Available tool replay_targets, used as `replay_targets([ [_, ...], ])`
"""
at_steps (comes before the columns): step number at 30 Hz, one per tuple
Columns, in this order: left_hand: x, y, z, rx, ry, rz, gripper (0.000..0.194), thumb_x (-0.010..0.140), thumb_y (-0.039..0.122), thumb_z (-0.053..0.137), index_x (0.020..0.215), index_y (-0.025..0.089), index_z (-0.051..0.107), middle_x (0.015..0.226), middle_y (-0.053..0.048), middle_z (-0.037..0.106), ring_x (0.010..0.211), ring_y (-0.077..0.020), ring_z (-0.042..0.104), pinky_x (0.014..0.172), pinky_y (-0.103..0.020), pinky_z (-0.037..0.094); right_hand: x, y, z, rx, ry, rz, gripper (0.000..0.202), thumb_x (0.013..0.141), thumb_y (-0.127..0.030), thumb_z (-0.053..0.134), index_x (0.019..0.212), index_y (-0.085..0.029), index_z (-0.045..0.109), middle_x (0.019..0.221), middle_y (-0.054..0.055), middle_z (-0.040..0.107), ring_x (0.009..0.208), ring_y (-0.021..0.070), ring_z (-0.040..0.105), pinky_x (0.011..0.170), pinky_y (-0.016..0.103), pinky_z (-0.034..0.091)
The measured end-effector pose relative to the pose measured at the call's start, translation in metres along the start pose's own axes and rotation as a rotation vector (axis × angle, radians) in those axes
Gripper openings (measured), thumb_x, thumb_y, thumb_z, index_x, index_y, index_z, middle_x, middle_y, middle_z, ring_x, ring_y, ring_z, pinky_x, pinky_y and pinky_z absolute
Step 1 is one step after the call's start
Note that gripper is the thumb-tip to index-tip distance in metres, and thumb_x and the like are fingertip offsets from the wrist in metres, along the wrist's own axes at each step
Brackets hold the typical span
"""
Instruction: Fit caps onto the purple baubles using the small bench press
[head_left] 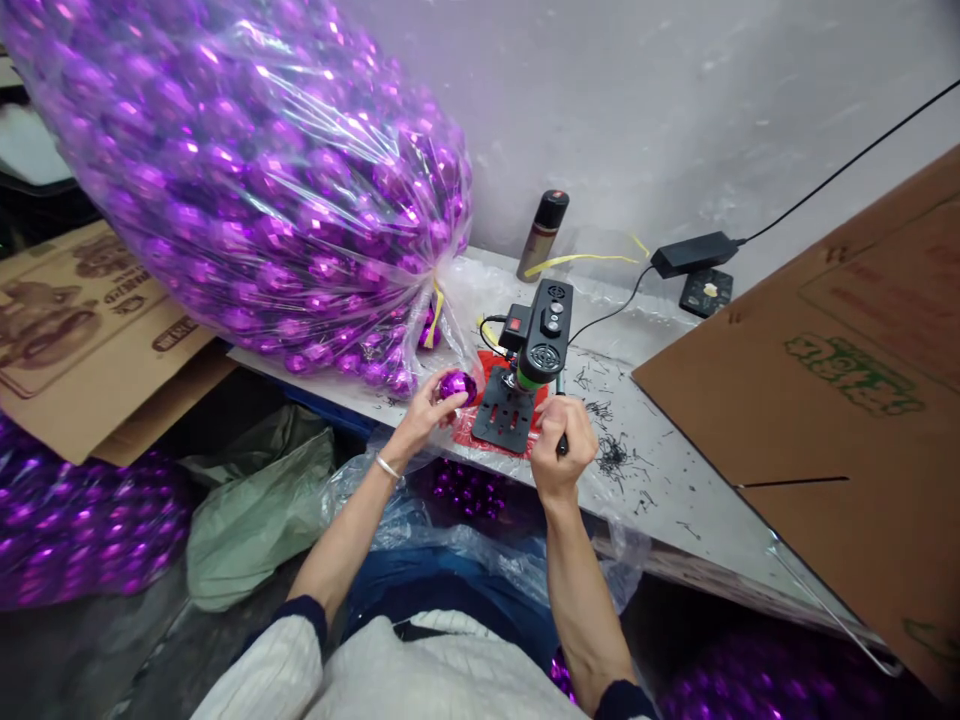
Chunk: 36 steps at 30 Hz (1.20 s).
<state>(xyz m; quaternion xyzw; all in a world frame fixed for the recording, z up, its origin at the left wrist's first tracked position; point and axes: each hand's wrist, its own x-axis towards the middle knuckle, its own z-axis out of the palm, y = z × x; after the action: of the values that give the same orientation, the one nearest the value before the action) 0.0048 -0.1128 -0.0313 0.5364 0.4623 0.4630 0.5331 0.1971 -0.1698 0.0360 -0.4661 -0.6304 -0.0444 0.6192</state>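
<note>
Between the fingers of my left hand [426,415] is a shiny purple bauble [458,387], held just left of a small black machine [546,325]. The machine stands on a slotted black base plate [504,412], over a red sheet [466,430] on the table. My right hand [564,446] is closed in a fist around a black-ended handle [562,443] at the machine's right side. Most of that handle is hidden by my fingers. A cable runs from the machine to a black power adapter [694,254].
A huge clear bag of purple baubles [300,200], tied with yellow, fills the left. Behind the machine stands a spray can [543,235]. Small black bits [613,455] litter the table [697,490]. A cardboard box [832,400] borders the right; flattened cardboard [97,340] lies left.
</note>
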Motion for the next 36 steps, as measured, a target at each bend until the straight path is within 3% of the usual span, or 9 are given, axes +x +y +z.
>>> replay_targets([
  [3, -0.009, -0.015, 0.016, -0.021, 0.029, 0.030, 0.075, 0.073, 0.053, 0.081, 0.135, 0.020, 0.053, 0.118, -0.009, 0.068, 0.091, -0.0192, 0.070, 0.083, -0.032, 0.058, 0.000, 0.000, -0.001, -0.004, -0.009, -0.006, 0.025, 0.095, -0.013, 0.044, 0.073, -0.021, 0.052, 0.069, 0.000, 0.059, 0.066, 0.0134, 0.057, 0.065, 0.028, 0.044],
  [7, -0.004, -0.029, 0.027, 0.132, 0.115, 0.135, 0.043, 0.094, 0.052, 0.057, 0.124, 0.021, 0.061, 0.126, -0.009, 0.066, 0.118, -0.0214, 0.063, 0.107, -0.036, 0.048, -0.004, 0.002, -0.001, -0.014, -0.030, -0.017, 0.025, 0.095, -0.013, 0.044, 0.073, -0.021, 0.053, 0.071, 0.001, 0.060, 0.068, 0.0137, 0.058, 0.065, 0.028, 0.045],
  [10, 0.000, -0.036, 0.037, 0.174, 0.143, 0.164, 0.035, 0.098, 0.046, 0.053, 0.121, 0.021, 0.061, 0.122, -0.008, 0.067, 0.117, -0.0204, 0.063, 0.107, -0.036, 0.048, -0.006, 0.003, -0.002, -0.022, -0.031, -0.022, 0.026, 0.095, -0.013, 0.043, 0.072, -0.021, 0.052, 0.071, 0.002, 0.060, 0.068, 0.0136, 0.058, 0.065, 0.028, 0.045],
  [13, -0.001, -0.040, 0.047, 0.218, 0.126, 0.190, 0.040, 0.093, 0.042, 0.062, 0.127, 0.020, 0.057, 0.121, -0.010, 0.064, 0.113, -0.0212, 0.064, 0.101, -0.036, 0.052, -0.006, 0.003, -0.002, -0.021, -0.035, -0.042, 0.026, 0.095, -0.011, 0.043, 0.073, -0.022, 0.051, 0.071, 0.001, 0.059, 0.068, 0.0134, 0.058, 0.065, 0.028, 0.045],
  [18, -0.021, -0.035, 0.056, 0.404, 0.179, 0.288, 0.052, 0.087, 0.042, 0.070, 0.131, 0.018, 0.057, 0.131, -0.015, 0.054, 0.130, -0.0272, 0.053, 0.112, -0.043, 0.045, -0.005, 0.003, -0.003, -0.042, -0.052, -0.057, 0.024, 0.095, -0.011, 0.042, 0.075, -0.022, 0.052, 0.071, 0.001, 0.060, 0.068, 0.0132, 0.058, 0.065, 0.028, 0.045],
  [23, -0.034, -0.034, 0.066, 0.173, 0.160, 0.128, 0.045, 0.090, 0.051, 0.064, 0.121, 0.019, 0.060, 0.116, -0.010, 0.067, 0.106, -0.0224, 0.067, 0.096, -0.037, 0.056, 0.004, -0.001, -0.005, -0.053, -0.051, -0.018, 0.025, 0.096, -0.014, 0.042, 0.074, -0.022, 0.053, 0.070, 0.001, 0.060, 0.067, 0.0132, 0.058, 0.064, 0.028, 0.044],
  [26, -0.025, -0.039, 0.071, -0.002, 0.154, 0.016, 0.046, 0.092, 0.053, 0.061, 0.121, 0.018, 0.058, 0.115, -0.011, 0.070, 0.103, -0.0221, 0.070, 0.089, -0.035, 0.058, 0.012, -0.005, -0.007, -0.063, -0.063, 0.004, 0.026, 0.096, -0.015, 0.043, 0.074, -0.022, 0.053, 0.069, 0.001, 0.059, 0.065, 0.0130, 0.057, 0.064, 0.028, 0.044],
  [29, -0.011, -0.042, 0.071, -0.076, 0.169, 0.020, 0.049, 0.091, 0.052, 0.062, 0.127, 0.019, 0.052, 0.125, -0.012, 0.067, 0.107, -0.0218, 0.069, 0.090, -0.035, 0.058, 0.018, -0.008, -0.008, -0.059, -0.071, 0.001, 0.025, 0.096, -0.014, 0.044, 0.074, -0.022, 0.053, 0.068, 0.000, 0.058, 0.064, 0.0126, 0.056, 0.063, 0.028, 0.043],
  [36, 0.003, -0.033, 0.070, 0.260, 0.145, 0.107, 0.048, 0.086, 0.046, 0.070, 0.124, 0.022, 0.055, 0.111, -0.008, 0.071, 0.093, -0.0211, 0.071, 0.087, -0.037, 0.057, 0.014, -0.007, -0.009, -0.041, -0.080, 0.004, 0.026, 0.096, -0.015, 0.044, 0.072, -0.022, 0.053, 0.068, 0.001, 0.059, 0.066, 0.0135, 0.057, 0.065, 0.029, 0.044],
])
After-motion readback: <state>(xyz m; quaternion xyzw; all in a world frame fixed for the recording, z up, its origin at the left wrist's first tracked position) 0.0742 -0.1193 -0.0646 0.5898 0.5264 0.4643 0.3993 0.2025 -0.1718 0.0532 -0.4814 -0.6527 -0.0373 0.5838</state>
